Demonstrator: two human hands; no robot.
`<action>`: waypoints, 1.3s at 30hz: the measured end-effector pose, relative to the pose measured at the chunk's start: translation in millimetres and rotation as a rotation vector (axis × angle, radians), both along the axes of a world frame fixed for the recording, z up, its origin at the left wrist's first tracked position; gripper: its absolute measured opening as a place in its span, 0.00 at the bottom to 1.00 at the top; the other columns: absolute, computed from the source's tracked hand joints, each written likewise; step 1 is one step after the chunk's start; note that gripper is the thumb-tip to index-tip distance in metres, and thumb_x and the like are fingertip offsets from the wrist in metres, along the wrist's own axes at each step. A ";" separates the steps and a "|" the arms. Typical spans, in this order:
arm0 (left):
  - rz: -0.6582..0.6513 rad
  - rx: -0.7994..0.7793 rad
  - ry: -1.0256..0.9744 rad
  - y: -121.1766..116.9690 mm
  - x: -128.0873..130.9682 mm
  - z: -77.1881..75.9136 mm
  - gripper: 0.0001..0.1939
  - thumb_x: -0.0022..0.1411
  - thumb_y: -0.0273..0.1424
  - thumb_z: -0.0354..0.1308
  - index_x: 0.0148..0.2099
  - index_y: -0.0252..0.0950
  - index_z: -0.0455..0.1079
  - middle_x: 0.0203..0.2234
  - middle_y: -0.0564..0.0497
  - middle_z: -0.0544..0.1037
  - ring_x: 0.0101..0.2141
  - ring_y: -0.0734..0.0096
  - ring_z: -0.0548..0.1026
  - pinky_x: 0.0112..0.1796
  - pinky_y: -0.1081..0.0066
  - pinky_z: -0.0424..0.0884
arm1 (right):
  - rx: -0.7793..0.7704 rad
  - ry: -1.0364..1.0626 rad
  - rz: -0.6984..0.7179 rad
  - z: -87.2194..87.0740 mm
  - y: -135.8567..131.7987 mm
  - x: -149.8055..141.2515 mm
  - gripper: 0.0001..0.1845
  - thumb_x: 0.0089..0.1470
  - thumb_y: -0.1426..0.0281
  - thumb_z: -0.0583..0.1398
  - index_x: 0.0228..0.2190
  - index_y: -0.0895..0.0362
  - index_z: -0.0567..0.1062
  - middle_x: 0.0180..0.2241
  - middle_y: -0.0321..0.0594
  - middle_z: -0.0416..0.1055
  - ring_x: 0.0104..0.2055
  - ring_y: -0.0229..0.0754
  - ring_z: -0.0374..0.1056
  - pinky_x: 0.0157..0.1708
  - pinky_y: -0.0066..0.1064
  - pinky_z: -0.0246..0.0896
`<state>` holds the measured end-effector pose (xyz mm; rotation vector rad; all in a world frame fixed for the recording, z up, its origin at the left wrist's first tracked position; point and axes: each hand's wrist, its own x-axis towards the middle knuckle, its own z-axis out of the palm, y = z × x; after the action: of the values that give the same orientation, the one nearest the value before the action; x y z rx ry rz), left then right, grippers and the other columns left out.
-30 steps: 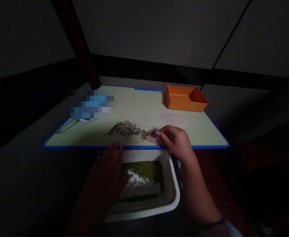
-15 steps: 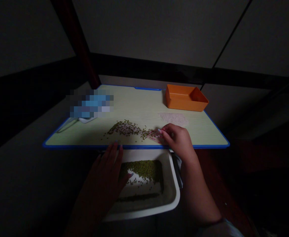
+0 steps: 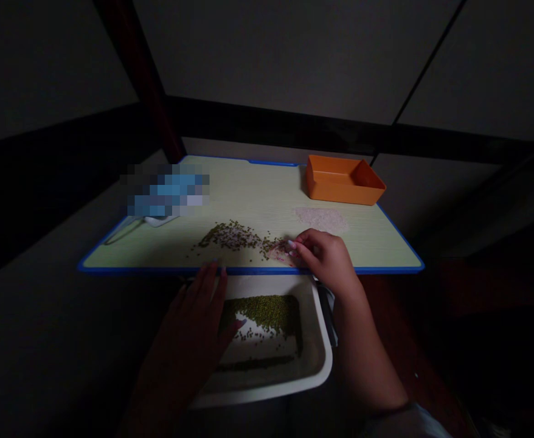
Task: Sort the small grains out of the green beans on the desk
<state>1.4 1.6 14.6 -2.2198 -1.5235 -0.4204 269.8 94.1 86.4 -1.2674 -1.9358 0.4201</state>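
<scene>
No text, label, brand, number or sign can be read; the small reddish marks (image 3: 286, 259) on the table (image 3: 235, 188), just beside the fingers of the right hand (image 3: 293, 244), are too small and dim to tell as letters or a picture; the pixelated patch (image 3: 169, 191) at the left end of the table hides any print on what lies there.
</scene>
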 end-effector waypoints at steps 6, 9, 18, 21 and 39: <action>0.018 -0.031 -0.001 -0.5 -0.1 -0.1 0.42 0.69 0.51 0.38 0.75 0.34 0.32 0.71 0.33 0.59 0.69 0.46 0.61 0.60 0.46 0.66 | -0.002 0.003 0.024 1.4 -1.5 -1.9 0.07 0.61 0.66 0.62 0.31 0.54 0.77 0.29 0.40 0.80 0.32 0.43 0.74 0.35 0.34 0.64; 0.017 -0.035 -0.005 -0.8 -0.2 -0.7 0.42 0.69 0.52 0.38 0.75 0.34 0.32 0.71 0.33 0.58 0.69 0.47 0.60 0.61 0.47 0.65 | 0.010 -0.008 0.016 1.0 -0.6 -2.5 0.07 0.61 0.67 0.62 0.31 0.54 0.77 0.30 0.41 0.80 0.33 0.43 0.74 0.35 0.34 0.64; -0.005 -0.005 0.000 0.9 -1.6 -2.2 0.42 0.69 0.52 0.38 0.75 0.33 0.37 0.70 0.32 0.60 0.68 0.46 0.63 0.60 0.46 0.66 | 0.053 -0.009 0.011 -3.4 2.7 -3.8 0.06 0.61 0.67 0.63 0.31 0.54 0.78 0.30 0.41 0.80 0.33 0.43 0.74 0.35 0.32 0.63; -0.015 0.013 0.002 0.8 -2.0 -1.4 0.42 0.69 0.52 0.39 0.75 0.32 0.36 0.69 0.32 0.61 0.68 0.45 0.63 0.59 0.46 0.66 | 0.065 -0.018 -0.001 -3.3 3.1 -4.6 0.06 0.61 0.67 0.63 0.31 0.54 0.78 0.30 0.41 0.80 0.33 0.43 0.74 0.35 0.32 0.62; -0.010 0.009 -0.015 0.3 0.2 -0.2 0.42 0.69 0.53 0.38 0.75 0.33 0.35 0.70 0.33 0.62 0.68 0.46 0.62 0.59 0.46 0.66 | 0.069 -0.096 -0.017 0.3 12.3 -11.0 0.07 0.62 0.67 0.62 0.32 0.54 0.78 0.31 0.42 0.80 0.33 0.43 0.73 0.36 0.33 0.61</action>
<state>1.6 1.9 14.5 -2.2228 -1.5163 -0.4473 258.8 106.4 86.6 -1.2791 -2.0003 0.2860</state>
